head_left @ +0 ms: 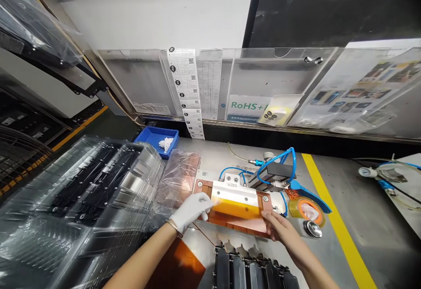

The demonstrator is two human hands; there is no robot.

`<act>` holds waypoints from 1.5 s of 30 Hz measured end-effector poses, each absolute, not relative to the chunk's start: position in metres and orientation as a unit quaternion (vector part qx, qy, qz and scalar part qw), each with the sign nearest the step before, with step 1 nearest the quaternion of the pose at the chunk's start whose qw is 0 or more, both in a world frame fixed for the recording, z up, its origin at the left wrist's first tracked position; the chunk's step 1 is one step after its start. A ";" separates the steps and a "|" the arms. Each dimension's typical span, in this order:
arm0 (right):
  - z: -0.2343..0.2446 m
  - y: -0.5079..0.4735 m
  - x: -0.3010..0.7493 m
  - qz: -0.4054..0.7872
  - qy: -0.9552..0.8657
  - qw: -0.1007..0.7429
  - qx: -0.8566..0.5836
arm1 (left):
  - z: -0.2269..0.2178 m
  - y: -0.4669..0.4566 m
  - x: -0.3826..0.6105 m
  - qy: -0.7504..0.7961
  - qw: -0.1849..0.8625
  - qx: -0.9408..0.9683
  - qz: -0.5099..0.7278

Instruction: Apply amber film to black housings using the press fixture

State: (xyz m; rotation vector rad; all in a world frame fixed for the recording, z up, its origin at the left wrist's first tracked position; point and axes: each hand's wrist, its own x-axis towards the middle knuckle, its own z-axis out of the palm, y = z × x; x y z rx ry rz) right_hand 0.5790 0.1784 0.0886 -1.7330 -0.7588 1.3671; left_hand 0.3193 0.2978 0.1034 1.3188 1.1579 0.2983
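Note:
An amber translucent film (235, 209) is stretched between my two hands, in front of a fixture block (240, 194) with a white label strip marked JJ-25070. My left hand (191, 210), in a white glove, is closed at the film's left edge. At the right end my right hand (279, 226), bare, pinches the film's edge between thumb and fingers. Behind and beneath the film lies the brown fixture base (199, 187), bolted at its corners. Close below my hands stand several black ribbed parts (251, 271). A larger amber sheet (186, 265) lies under my left forearm.
Clear plastic trays with black parts (98, 179) are stacked at left. Beside them are a blue bin (153, 137) and bagged copper-coloured sheets (180, 173). A pneumatic cylinder (272, 175) with blue hoses, a tape roll (308, 210) and a round metal-topped container (312, 229) stand right.

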 end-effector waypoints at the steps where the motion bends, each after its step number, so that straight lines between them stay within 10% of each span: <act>1: 0.085 0.186 0.581 0.539 -0.295 0.387 -0.687 | 0.100 0.303 0.322 0.510 0.626 0.576 0.125; 22: 0.067 0.220 0.595 0.540 -0.276 0.335 -0.722 | 0.091 0.330 0.338 0.554 0.579 0.589 0.106; 45: 0.078 0.143 0.643 0.255 -0.504 0.219 -0.795 | 0.099 0.320 0.330 0.567 0.573 0.581 0.113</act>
